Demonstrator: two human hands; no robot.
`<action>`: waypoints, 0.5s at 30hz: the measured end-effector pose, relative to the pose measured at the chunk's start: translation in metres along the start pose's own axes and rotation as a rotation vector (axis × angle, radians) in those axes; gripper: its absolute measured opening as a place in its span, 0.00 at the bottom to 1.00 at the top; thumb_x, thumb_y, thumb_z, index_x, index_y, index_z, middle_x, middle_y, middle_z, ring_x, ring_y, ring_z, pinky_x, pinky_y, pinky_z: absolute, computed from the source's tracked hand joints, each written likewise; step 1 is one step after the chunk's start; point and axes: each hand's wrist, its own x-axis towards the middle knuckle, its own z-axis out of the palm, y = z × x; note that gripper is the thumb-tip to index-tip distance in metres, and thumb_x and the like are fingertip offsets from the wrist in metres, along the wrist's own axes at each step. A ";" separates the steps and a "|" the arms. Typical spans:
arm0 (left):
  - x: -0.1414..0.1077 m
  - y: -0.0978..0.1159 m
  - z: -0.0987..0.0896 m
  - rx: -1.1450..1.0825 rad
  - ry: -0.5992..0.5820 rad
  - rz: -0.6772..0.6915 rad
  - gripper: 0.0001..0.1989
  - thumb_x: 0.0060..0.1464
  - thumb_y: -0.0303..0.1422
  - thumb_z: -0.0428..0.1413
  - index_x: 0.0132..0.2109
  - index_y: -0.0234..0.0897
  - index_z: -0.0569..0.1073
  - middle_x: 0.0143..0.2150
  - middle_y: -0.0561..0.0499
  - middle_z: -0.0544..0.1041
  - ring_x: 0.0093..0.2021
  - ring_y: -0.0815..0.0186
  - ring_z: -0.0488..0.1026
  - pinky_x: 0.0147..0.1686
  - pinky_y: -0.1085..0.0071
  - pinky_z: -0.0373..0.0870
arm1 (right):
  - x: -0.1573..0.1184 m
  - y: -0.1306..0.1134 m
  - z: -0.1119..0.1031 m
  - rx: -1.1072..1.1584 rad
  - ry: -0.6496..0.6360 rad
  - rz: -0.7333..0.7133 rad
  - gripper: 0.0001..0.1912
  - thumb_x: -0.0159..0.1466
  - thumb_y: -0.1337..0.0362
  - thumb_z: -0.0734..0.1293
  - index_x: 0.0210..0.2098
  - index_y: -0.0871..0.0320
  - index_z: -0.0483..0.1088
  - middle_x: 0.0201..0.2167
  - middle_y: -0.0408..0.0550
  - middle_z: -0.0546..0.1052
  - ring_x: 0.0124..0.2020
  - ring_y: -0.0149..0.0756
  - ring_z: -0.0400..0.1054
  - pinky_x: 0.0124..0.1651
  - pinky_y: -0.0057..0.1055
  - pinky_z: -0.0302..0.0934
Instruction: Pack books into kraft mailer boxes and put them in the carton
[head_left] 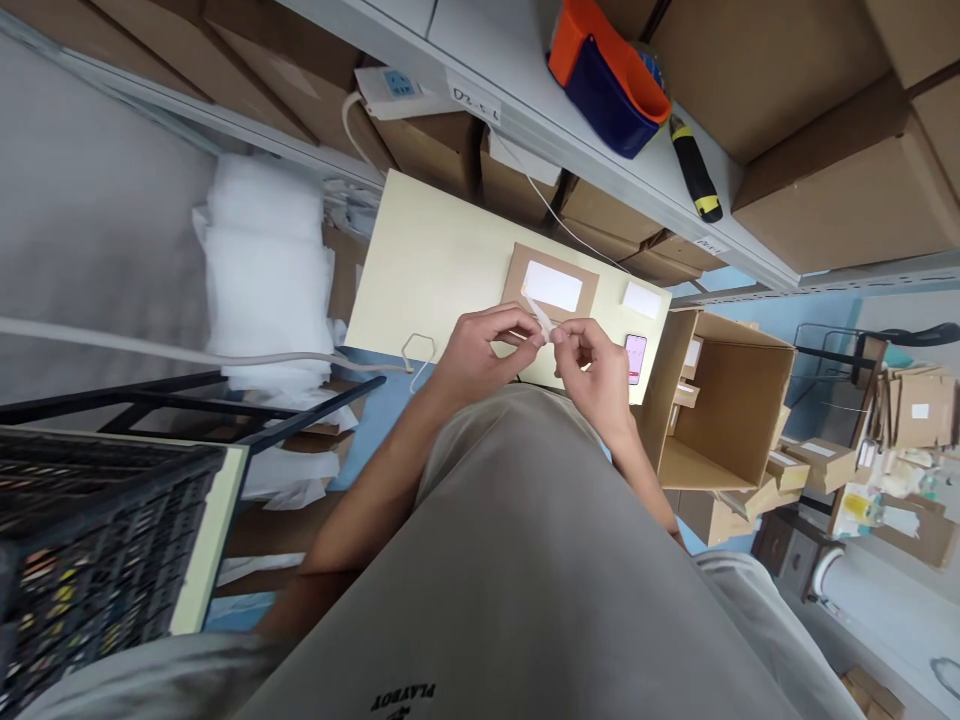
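Observation:
Between my two hands is a small white strip (538, 314), which looks like paper or a label. My left hand (491, 345) pinches one side of it with thumb and forefinger. The fingertips of my right hand (592, 365) are closed on its other side. Just beyond the strip, a flat brown cardboard box (517, 272) with a white label (553, 286) lies on the pale yellow table (420, 250). A phone (634, 358) with a lit pinkish screen lies to the right of my right hand, and a white slip (642, 299) is above it.
An open cardboard carton (720, 400) stands right of the table. A shelf (517, 95) overhangs the far side, bearing an orange and blue holder (607, 85) and a black-and-yellow cutter (695, 170). White packing sheets (266, 270) and a black crate (97, 540) are at left.

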 end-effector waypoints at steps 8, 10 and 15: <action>0.002 -0.077 -0.039 0.326 0.207 -0.293 0.02 0.56 0.29 0.61 0.35 0.40 0.78 0.40 0.49 0.85 0.42 0.60 0.83 0.48 0.65 0.81 | 0.003 -0.005 0.012 0.175 0.210 0.002 0.11 0.74 0.53 0.70 0.39 0.50 0.71 0.22 0.33 0.69 0.23 0.30 0.72 0.29 0.29 0.69; 0.001 -0.102 -0.055 0.433 0.261 -0.415 0.02 0.56 0.28 0.61 0.35 0.41 0.77 0.38 0.49 0.85 0.43 0.57 0.83 0.50 0.63 0.78 | 0.004 -0.008 0.015 0.192 0.272 -0.002 0.10 0.73 0.54 0.70 0.38 0.51 0.71 0.21 0.32 0.68 0.21 0.30 0.71 0.28 0.28 0.68; -0.005 -0.151 -0.112 0.568 0.435 -0.674 0.04 0.61 0.33 0.58 0.36 0.40 0.76 0.36 0.49 0.84 0.44 0.56 0.82 0.50 0.63 0.73 | 0.004 -0.016 0.028 0.210 0.415 0.007 0.14 0.72 0.51 0.72 0.36 0.51 0.68 0.21 0.32 0.67 0.20 0.29 0.70 0.26 0.28 0.69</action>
